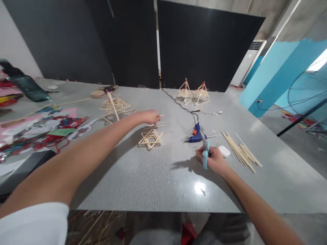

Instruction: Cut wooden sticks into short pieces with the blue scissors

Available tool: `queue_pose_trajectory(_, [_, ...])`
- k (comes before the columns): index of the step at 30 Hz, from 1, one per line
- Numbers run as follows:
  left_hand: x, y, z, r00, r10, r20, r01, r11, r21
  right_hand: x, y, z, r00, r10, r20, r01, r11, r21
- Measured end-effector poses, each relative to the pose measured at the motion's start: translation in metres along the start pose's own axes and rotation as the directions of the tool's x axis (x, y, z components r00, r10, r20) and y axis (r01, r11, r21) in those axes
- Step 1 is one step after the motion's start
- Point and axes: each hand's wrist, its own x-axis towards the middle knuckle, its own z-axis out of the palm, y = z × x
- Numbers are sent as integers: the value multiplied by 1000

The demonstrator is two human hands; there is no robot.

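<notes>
My right hand [216,160] is wrapped round the light-blue handles of a pair of scissors [205,153], whose blades point away from me. Stretched across the table, my left hand [152,117] has its fingers pinched together on a short wooden stick [161,115], with only its end showing. More cut sticks [156,125] lie just below that hand. Closer to me sits a star-shaped frame of stacked sticks [150,139]. Beyond the scissors, a blue glue gun [196,134] rests on its side. A white rounded case [224,151] is beside my right hand.
Long flat sticks [241,151] lie at right. A stick pyramid [114,105] stands left of centre; two red-tipped ones [186,92] stand at the back. Colourful scraps [56,129], a bottle [29,86] and a dark box [28,170] crowd the left. A black cord [176,99] crosses the table [143,183].
</notes>
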Motion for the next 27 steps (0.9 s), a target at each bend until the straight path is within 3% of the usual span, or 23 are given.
queue_pose_trajectory(6, [47, -4, 18, 994, -95, 59, 68, 933, 353, 2, 6, 1, 999, -35, 37, 37, 998, -48])
queue_pose_trajectory(14, [60, -10, 25, 992, -104, 77, 60, 896, 439, 1, 1, 2, 996, -56, 67, 61, 995, -76])
queue_pose_trajectory(18, [55, -6, 23, 995, -90, 35, 69, 916, 396, 0, -1, 1, 996, -40, 79, 46, 996, -75])
queue_pose_trajectory(22, [41, 8, 3, 996, -55, -65, 73, 950, 302, 1, 0, 0, 997, -36, 72, 40, 998, -54])
queue_pose_trajectory(25, [17, 27, -16, 981, 10, -194, 29, 981, 194, 3, 2, 1, 998, -53, 31, 54, 998, -29])
queue_pose_trajectory(27, [-8, 44, -14, 956, 61, -286, -37, 995, 90, 3, 1, 3, 999, -42, 4, 42, 999, -19])
